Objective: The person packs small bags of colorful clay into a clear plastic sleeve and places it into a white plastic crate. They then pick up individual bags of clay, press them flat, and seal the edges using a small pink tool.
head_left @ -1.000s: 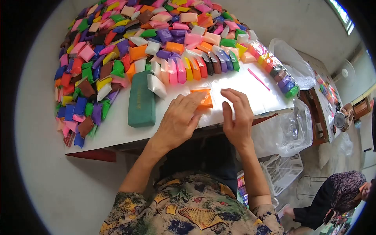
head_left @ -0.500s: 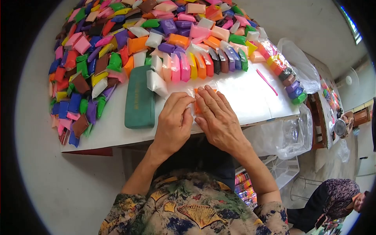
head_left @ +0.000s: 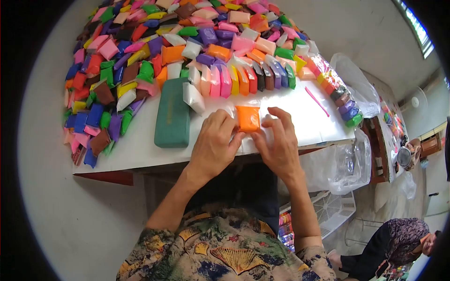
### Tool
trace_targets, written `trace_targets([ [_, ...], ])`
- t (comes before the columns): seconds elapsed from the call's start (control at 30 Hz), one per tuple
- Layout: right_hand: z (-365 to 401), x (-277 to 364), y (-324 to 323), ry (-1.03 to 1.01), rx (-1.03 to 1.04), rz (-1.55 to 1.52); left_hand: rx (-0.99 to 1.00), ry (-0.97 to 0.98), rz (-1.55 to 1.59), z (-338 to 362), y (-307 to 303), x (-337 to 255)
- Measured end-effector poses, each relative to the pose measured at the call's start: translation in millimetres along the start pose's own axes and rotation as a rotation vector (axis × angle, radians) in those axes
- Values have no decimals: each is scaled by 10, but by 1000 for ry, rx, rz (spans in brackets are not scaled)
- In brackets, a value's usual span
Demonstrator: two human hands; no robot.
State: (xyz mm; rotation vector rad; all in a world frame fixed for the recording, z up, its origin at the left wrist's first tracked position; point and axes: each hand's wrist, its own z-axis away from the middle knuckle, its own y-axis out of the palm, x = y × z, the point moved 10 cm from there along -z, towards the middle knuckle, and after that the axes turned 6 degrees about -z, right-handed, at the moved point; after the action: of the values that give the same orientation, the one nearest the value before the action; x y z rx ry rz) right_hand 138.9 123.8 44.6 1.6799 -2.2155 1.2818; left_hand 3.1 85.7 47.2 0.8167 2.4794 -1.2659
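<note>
An orange packet [head_left: 248, 119] lies flat on the white table between my hands. My left hand [head_left: 216, 136] is at its left side, thumb and fingertips at its edge. On the right, my right hand [head_left: 280, 140] has its fingers apart and curved, with the thumb near the packet's lower edge. Behind the packet stands a row of upright packets in many colours [head_left: 241, 79], with a clear-white packet [head_left: 193, 97] leaning at its left end. A green case [head_left: 172, 114] lies left of my left hand.
A large heap of coloured packets [head_left: 136, 56] covers the table's back and left. A pink stick [head_left: 317, 101] and a filled clear bag of packets [head_left: 344, 100] lie at the right. Plastic bags hang by the table edge. Another person [head_left: 393, 243] is at lower right.
My right hand has lifted off the orange packet and moved right, fingers spreading, so the packet now shows whole. My left hand has shifted slightly right. The view has shifted a little.
</note>
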Motion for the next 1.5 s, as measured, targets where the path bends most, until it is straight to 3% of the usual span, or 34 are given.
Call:
trace_targets([
  [0.63,31,281,46,-185,-24,270,-26,103,-118,87,-7,-59],
  [0.7,11,106,-116,-119,-81,349,-6,108,-114,99,-132,-88],
  [0.83,28,-298,-503,47,-155,494,-162,160,-11,-48,-847,-125],
  [0.97,93,-660,-680,210,-180,331,-183,-49,-127,-427,-1304,389],
  [1.13,175,-628,-740,170,-332,285,-116,-128,-108,-788,-1377,958],
  [1.23,246,-638,-759,167,-383,303,-17,-100,-132,-908,-1210,1006],
  [1.37,273,-615,-772,140,-410,312,-64,-94,-126,-1131,-1166,1166],
  [1.5,305,-612,-757,127,-408,324,-33,-139,-144,-1421,-1091,1698],
])
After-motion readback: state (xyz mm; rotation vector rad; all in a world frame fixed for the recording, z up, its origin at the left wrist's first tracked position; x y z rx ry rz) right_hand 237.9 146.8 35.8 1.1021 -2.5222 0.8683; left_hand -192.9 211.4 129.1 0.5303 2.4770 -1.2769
